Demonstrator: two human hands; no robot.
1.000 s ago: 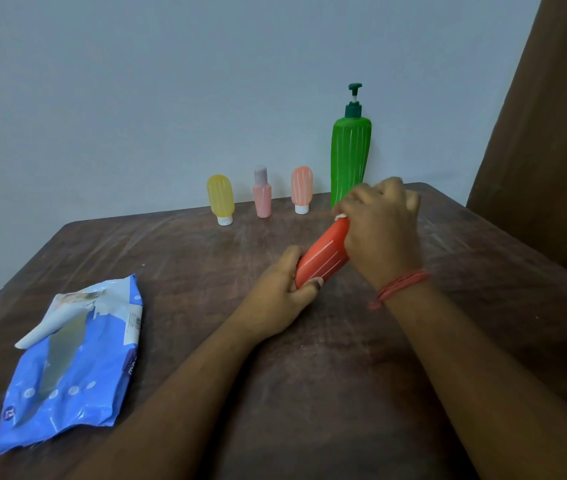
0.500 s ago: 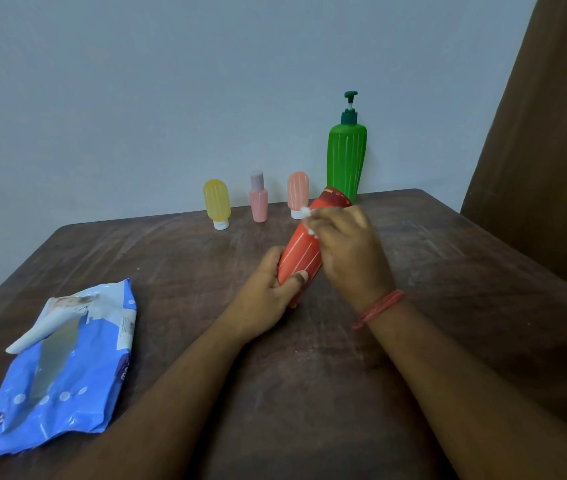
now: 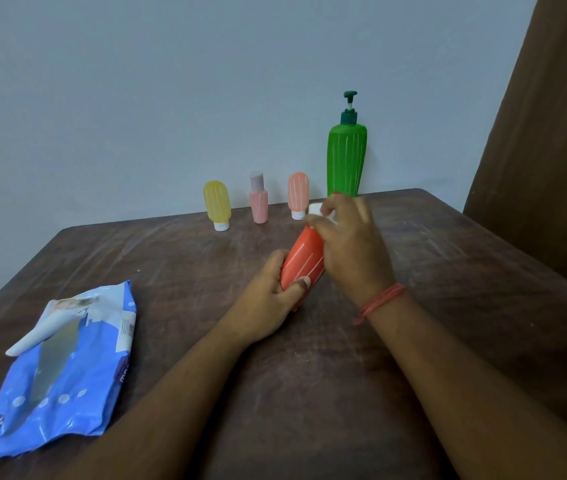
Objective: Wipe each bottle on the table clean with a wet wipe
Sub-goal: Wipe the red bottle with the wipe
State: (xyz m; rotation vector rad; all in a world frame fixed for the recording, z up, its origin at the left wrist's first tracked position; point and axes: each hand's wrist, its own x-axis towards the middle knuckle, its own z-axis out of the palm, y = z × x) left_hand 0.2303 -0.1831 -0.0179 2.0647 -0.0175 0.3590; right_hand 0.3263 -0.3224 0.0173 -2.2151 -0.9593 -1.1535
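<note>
The right hand [image 3: 351, 247] is raised over the upper part of the red bottle [image 3: 304, 259], palm turned down and to the left, fingers curled and slightly blurred. A small white wet wipe [image 3: 316, 208] is pinched between the fingertips and pressed against the top end of the bottle. A red thread band [image 3: 381, 302] circles the right wrist, and the right forearm runs back to the lower right corner of the view.

The left hand [image 3: 268, 303] is wrapped around the lower end of the red bottle, thumb across the front face, fingers closed behind it. The left forearm extends down toward the bottom edge of the view. The bottle is held tilted, lower end toward the person, top end leaning away and to the right, above the middle of the brown table [image 3: 188, 271]. Whether its base touches the table cannot be determined.

At the far edge of the table, against the wall, four other bottles stand in a row: a yellow bottle [image 3: 218, 204] resting on its white cap, a pink bottle [image 3: 259, 199] with a grey cap on top, a peach bottle [image 3: 298, 194] resting on its white cap, and a tall green pump bottle [image 3: 346, 157]. The right hand partly overlaps the base of the green pump bottle in this view.

A blue wipe packet [image 3: 63, 372] lies flat near the left edge of the table, well apart from the hands, its white flap peeled open.
</note>
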